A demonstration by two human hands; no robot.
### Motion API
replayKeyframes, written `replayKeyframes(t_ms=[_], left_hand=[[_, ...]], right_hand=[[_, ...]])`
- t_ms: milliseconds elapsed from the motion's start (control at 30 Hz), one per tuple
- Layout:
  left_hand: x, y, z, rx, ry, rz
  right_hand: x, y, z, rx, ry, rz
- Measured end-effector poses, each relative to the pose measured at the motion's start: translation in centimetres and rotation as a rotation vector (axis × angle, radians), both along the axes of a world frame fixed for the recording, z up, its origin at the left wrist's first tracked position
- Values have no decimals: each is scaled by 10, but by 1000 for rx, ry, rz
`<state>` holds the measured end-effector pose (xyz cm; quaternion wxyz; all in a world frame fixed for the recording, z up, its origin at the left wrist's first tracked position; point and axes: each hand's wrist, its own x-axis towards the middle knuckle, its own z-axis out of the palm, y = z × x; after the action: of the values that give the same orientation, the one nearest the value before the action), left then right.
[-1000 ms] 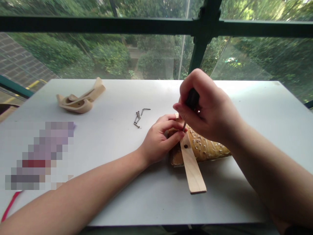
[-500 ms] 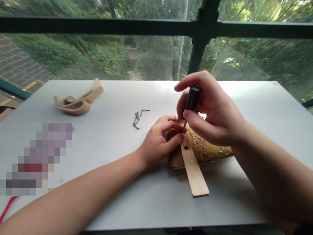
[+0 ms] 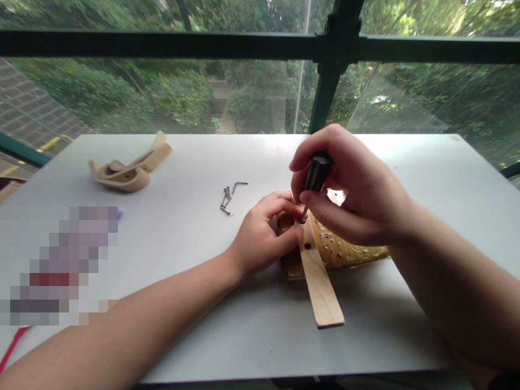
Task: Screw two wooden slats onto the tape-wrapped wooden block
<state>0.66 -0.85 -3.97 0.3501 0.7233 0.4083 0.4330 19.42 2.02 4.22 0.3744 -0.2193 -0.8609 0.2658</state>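
My right hand (image 3: 349, 189) is closed around the black handle of a screwdriver (image 3: 319, 170). The screwdriver stands nearly upright, its tip on a screw head (image 3: 302, 220) in a pale wooden strip (image 3: 323, 290). My left hand (image 3: 266, 233) grips the strip by the screw, thumb on the near side and fingers on the far side. Beneath the strip lies a brown, tape-wrapped block (image 3: 341, 252) dotted with small holes. A second hole in the strip shows a dark spot nearer me. My hands hide the strip's far end.
Several loose screws (image 3: 227, 199) lie on the white table (image 3: 195, 314) left of the block. Curved wooden pieces (image 3: 130, 168) rest at the back left. A blurred-out item (image 3: 65, 265) with a red cord is at the left. Windows stand behind the table.
The screwdriver and my right hand have come slightly down and left, and the right forefinger has curled in. My left fingertips have shifted a little, leaving the screw head visible.
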Motion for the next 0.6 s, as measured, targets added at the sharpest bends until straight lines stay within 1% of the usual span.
replayKeyframes(t_ms=[233, 433, 600], left_hand=[[5, -3, 8, -60, -12, 35], [7, -7, 6, -86, -3, 46], [7, -6, 5, -51, 18, 33]], right_hand=[[0, 1, 1, -5, 32, 9], [2, 2, -1, -19, 62, 30], [5, 2, -3, -48, 75, 25]])
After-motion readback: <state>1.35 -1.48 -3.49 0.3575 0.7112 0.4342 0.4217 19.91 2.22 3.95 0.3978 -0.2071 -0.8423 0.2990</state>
